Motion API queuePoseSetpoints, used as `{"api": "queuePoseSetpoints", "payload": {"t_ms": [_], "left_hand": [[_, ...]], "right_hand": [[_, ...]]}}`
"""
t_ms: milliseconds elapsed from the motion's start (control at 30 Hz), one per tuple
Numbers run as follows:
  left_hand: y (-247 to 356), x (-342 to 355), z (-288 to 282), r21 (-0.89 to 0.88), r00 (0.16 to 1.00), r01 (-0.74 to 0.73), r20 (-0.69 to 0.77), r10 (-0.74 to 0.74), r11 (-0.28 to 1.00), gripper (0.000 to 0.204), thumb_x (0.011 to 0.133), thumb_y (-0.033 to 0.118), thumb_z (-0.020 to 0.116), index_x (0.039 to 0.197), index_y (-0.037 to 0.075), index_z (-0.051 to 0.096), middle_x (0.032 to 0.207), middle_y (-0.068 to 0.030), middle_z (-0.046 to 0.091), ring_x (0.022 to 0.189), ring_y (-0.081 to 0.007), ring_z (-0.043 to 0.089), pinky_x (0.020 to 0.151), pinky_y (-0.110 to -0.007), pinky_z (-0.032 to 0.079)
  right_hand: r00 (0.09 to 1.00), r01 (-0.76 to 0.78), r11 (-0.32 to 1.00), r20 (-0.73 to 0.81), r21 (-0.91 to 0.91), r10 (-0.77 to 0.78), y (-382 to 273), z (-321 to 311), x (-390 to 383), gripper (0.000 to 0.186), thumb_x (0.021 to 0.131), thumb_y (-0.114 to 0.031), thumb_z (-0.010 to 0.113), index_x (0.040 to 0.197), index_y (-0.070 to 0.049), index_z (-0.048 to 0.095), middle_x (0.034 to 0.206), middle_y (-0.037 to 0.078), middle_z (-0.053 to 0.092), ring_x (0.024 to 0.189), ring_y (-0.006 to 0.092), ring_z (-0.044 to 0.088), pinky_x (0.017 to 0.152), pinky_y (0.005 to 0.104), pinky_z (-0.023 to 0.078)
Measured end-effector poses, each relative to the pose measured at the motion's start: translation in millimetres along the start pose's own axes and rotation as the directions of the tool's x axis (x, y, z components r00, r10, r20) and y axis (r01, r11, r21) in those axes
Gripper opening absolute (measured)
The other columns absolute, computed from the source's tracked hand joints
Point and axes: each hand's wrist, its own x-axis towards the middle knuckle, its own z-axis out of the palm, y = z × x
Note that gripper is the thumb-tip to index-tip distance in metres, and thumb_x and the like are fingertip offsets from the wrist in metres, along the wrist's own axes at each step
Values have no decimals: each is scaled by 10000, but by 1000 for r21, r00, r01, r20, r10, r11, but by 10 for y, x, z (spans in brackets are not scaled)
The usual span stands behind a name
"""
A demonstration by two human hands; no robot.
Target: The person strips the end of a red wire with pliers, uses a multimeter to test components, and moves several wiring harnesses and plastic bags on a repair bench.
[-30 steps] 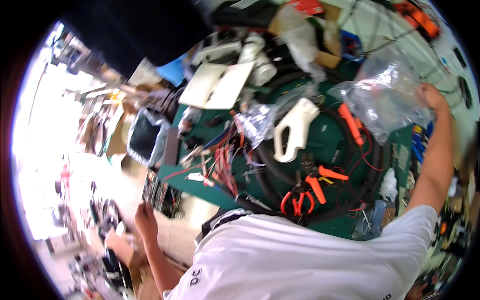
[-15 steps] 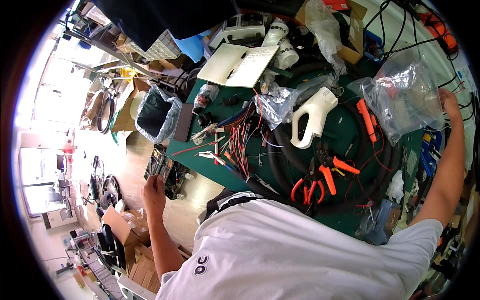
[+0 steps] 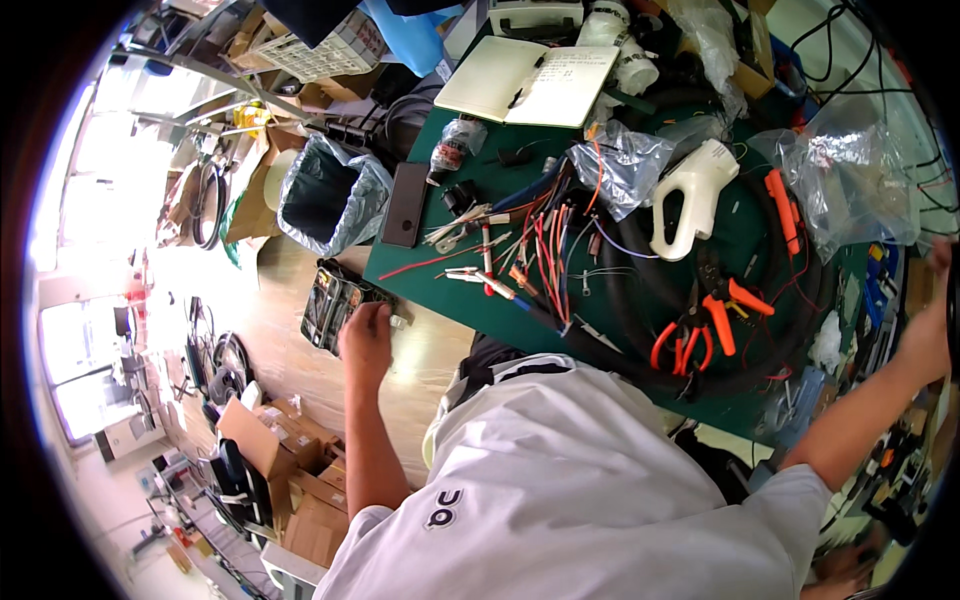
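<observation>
**Station layout and positions**

Green table [image 3: 420, 285] occupies the centre and carries most components. Thick black cable [image 3: 632, 320] lies coiled on its surface, beneath the hand tools. Lined bin [image 3: 365, 208] stands beyond the table's left edge. Black container [image 3: 325, 308], filled with small items, sits below the bin in the view. Clear plastic bag [image 3: 850, 178] rests at the table's right side. Open notebook [image 3: 570, 90] lies flat at the far edge.

Left hand [image 3: 366, 340]: clear of the table's near left edge, closest in the view to the black container; fingers curled and pressed together. Right hand [image 3: 925, 335]: at the right rim, below the clear plastic bag and apart from it; blurred, so finger position and contact cannot be told.

White looped handle [image 3: 708, 190] lies left of the clear plastic bag. Orange-handled tool [image 3: 721, 326] and red-handled cutters [image 3: 687, 328] lie side by side near the front edge. Dark flat block [image 3: 404, 205] sits at the left edge, beside a wrapped bottle [image 3: 453, 148]. Loose coloured wires [image 3: 553, 242] fan out left of the white looped handle.
</observation>
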Motion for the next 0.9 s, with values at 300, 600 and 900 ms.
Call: {"api": "queuePoseSetpoints", "payload": {"t_ms": [300,600,900], "left_hand": [[93,1142,381,-152,958,-239,126,259,959,172,894,193,606,890,25,643,825,-150,660,744,-348,632,661,-416,486],[570,2321,1006,157,877,-479,51,478,863,434,742,376,720,988,34,615,975,-169,638,1002,-382,562,859,-457,450],[837,2821,1463,226,862,-470,324,389,853,539,771,409,688,1040,-36,546,1041,-216,664,1058,-370,588,934,-435,427]], "right_hand": [[755,-562,826,382,-42,533,-1109,670,-1640,256,986,-79,461,1165,-2,628,987,107,693,885,148,642,822,277,494],[609,-720,683,360,-122,707,-1843,730,-2588,230,951,-23,468,1101,9,640,915,143,685,856,196,669,789,304,510],[591,-747,646,288,-157,753,-2241,790,-2828,220,936,6,476,1086,15,637,864,133,679,805,175,657,747,278,503]]}}
